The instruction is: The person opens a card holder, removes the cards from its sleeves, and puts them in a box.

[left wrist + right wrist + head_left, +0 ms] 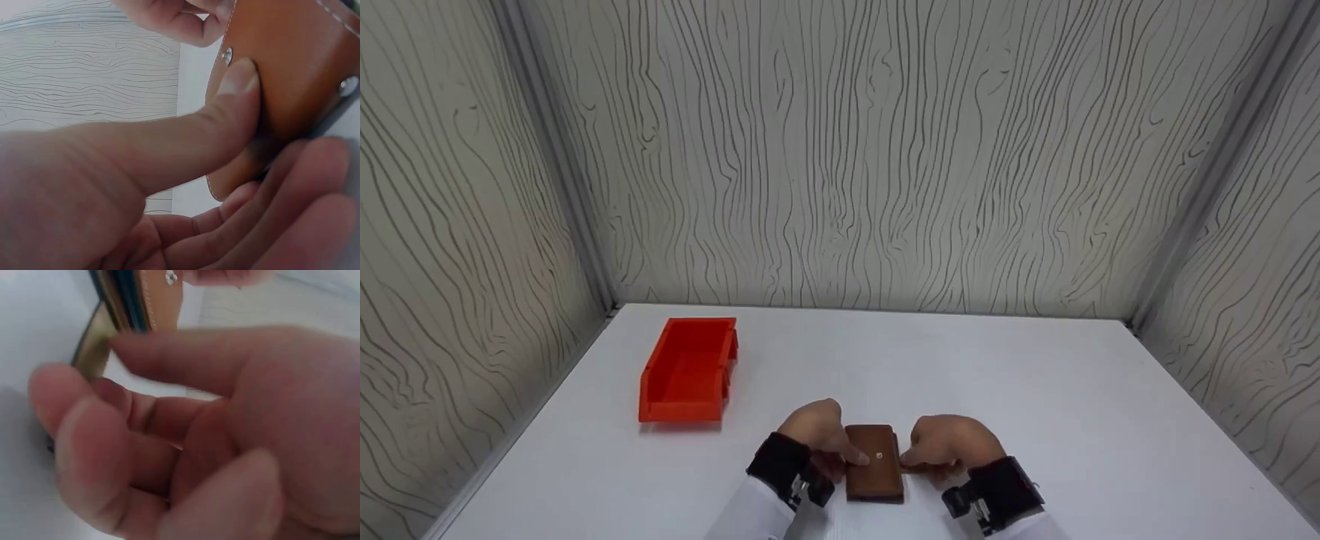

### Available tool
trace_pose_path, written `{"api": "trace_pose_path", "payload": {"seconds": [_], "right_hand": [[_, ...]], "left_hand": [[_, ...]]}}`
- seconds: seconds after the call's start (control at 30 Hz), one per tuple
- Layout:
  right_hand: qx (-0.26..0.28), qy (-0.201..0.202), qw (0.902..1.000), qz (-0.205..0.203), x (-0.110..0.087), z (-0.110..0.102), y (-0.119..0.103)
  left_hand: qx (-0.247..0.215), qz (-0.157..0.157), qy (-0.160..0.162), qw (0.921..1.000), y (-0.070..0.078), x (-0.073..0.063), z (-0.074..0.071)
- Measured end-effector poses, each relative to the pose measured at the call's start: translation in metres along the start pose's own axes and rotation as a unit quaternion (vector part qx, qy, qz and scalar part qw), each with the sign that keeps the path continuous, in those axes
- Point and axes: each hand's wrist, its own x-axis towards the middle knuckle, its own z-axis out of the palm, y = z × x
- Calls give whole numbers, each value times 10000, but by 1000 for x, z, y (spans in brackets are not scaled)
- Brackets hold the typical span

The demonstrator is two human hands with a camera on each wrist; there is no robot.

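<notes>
A brown leather wallet (pixel 874 480) with white stitching and metal snaps is held upright between both hands, low in the middle of the head view. My left hand (pixel 819 433) grips its left side. In the left wrist view the left thumb (pixel 239 84) presses the leather face (pixel 298 50) between two snaps, with fingers curled behind. At the wallet's right side, my right hand (pixel 956 441) pinches a short strap (pixel 93 349) that sticks out from it. Dark inner layers (pixel 128 298) show along the wallet's edge in the right wrist view.
An orange-red open bin (pixel 684 411) stands on the white table (pixel 960 367), to the left and beyond the hands. Panels with a wood-grain pattern (pixel 840 150) enclose the table at the back and on both sides.
</notes>
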Motion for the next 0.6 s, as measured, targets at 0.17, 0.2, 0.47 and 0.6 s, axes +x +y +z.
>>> {"api": "trace_pose_path", "payload": {"seconds": [0.17,0.2,0.47,0.6], "right_hand": [[35,129,9996,230,5,-2,5],[61,160,9994,285,5,-2,5],[5,276,9994,189,7,-1,5],[398,168,9986,314,10,-1,8]], "left_hand": [[-50,91,-97,9999,-4,0,0],[-45,109,-98,9999,-4,0,0],[753,292,546,9952,11,-13,-2],[965,661,1271,9850,26,-21,11]]}}
